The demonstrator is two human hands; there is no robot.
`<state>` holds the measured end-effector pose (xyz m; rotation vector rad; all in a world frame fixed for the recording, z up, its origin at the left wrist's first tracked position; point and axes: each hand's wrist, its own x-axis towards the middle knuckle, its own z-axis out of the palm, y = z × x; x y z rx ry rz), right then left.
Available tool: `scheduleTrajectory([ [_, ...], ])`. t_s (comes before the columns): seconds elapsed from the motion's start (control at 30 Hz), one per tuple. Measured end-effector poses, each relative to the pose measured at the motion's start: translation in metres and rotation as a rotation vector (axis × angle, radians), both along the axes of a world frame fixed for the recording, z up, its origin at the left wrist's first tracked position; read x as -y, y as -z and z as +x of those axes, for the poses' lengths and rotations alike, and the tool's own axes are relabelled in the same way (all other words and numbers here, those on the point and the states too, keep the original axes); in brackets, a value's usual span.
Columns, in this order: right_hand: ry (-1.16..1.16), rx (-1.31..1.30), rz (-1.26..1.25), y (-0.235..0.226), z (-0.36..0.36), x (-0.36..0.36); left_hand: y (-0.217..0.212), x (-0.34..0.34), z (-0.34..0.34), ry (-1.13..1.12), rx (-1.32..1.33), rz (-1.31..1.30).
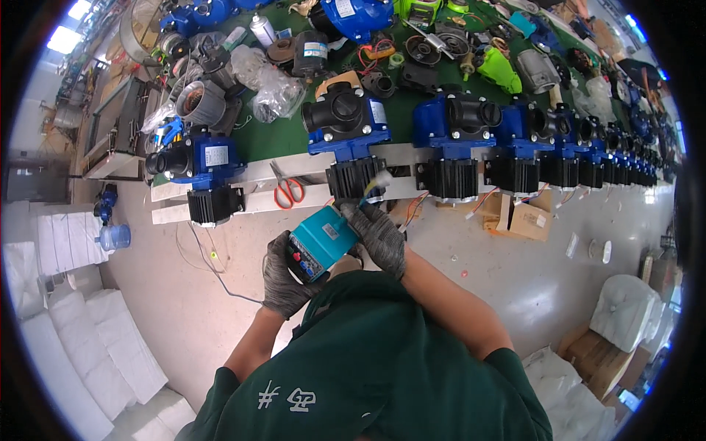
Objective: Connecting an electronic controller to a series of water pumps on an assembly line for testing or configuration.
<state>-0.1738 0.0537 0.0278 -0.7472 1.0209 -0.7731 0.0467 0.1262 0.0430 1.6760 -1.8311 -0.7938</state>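
A teal control box (328, 234) is held tilted in front of my body, between both hands. Its dark end panel carries small red and blue parts. My left hand (285, 278), in a grey work glove, is wrapped around the panel end. My right hand (379, 237), gloved alike, grips the far right corner. Thin wires with a pale connector (382, 178) rise beside its fingertips; whether the fingers pinch them I cannot tell. Just beyond stands a blue pump (351, 121) with a black pipe fitting and a black finned motor (357, 178), partly behind the wires.
More blue pumps (450, 128) line the bench's white front edge to the right, wires hanging down; another pump (206, 158) stands left. Red-handled scissors (288, 192) lie on the edge. Loose parts crowd the green bench top (276, 140). A cardboard box (526, 219) sits below.
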Motion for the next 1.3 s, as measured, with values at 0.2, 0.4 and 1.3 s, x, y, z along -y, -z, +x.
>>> scheduleTrajectory([
  [0.2, 0.059, 0.001, 0.05, 0.03, -0.001, -0.007, 0.035, -0.025, -0.012, -0.034, -0.231, 0.177],
  [0.4, -0.113, -0.38, -0.464, 0.051, -0.008, -0.023, 0.013, 0.016, -0.006, 0.272, -0.149, 0.206],
  [1.3, -0.2, -0.299, 0.332, 0.151, -0.15, -0.038, 0.043, 0.0, -0.108, -0.16, -0.769, 0.559],
])
